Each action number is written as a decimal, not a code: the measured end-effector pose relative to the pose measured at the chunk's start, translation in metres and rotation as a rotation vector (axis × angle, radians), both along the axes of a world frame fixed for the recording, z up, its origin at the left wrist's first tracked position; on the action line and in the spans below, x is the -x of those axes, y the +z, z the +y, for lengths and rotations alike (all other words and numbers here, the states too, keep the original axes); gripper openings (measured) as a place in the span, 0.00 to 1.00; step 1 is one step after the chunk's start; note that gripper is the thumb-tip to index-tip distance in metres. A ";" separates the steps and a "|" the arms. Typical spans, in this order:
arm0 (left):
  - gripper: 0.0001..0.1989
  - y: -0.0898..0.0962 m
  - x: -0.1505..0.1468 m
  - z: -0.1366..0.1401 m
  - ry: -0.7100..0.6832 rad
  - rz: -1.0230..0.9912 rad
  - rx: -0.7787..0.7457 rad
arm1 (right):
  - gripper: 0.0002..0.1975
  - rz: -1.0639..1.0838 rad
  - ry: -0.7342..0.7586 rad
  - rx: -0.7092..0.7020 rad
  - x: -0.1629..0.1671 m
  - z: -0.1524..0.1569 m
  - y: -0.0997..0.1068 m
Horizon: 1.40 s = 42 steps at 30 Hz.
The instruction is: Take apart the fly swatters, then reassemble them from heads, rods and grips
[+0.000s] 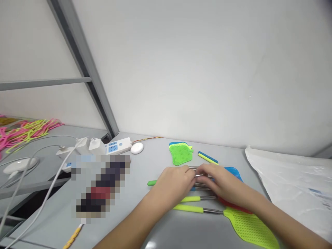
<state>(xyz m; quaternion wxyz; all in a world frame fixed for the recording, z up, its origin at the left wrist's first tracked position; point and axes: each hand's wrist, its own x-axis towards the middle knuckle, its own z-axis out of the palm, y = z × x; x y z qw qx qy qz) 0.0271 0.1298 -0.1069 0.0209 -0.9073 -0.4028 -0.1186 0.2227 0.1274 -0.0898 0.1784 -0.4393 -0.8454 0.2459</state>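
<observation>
My left hand (174, 183) is closed around a fly swatter rod; a green handle (151, 182) sticks out to its left. Between my hands shows the thin metal rod (199, 175), its far end pinched by the fingers of my right hand (220, 180). Beneath them lie several swatters with metal shafts, among them a yellow-green swatter head (252, 226), a blue head (234, 172) and a partly hidden red head (247, 209). Loose swatter heads (181, 154), green on top, are stacked behind. Beside that stack are blue and yellow handle pieces (208, 158).
A clear plastic bag (290, 186) covers the table's right side. At left are a power strip (118, 146) with chargers, a white round device (137, 148), cables and a blurred-out item (103, 186). Pink and yellow plastic pieces (31, 133) lie farther left. A wall stands behind.
</observation>
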 end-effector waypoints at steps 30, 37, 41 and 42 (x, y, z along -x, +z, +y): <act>0.14 -0.002 0.008 0.017 -0.009 -0.061 0.072 | 0.12 -0.341 -0.059 -0.584 -0.018 0.006 -0.038; 0.17 0.009 0.016 0.022 -0.043 -0.066 0.115 | 0.14 -0.327 -0.026 -0.568 -0.021 0.005 -0.025; 0.18 0.015 0.018 0.023 -0.004 -0.049 0.112 | 0.11 -0.388 0.002 -0.697 -0.029 0.010 -0.019; 0.18 0.016 0.018 0.022 0.015 -0.041 0.119 | 0.11 -0.403 0.013 -0.708 -0.030 0.012 -0.019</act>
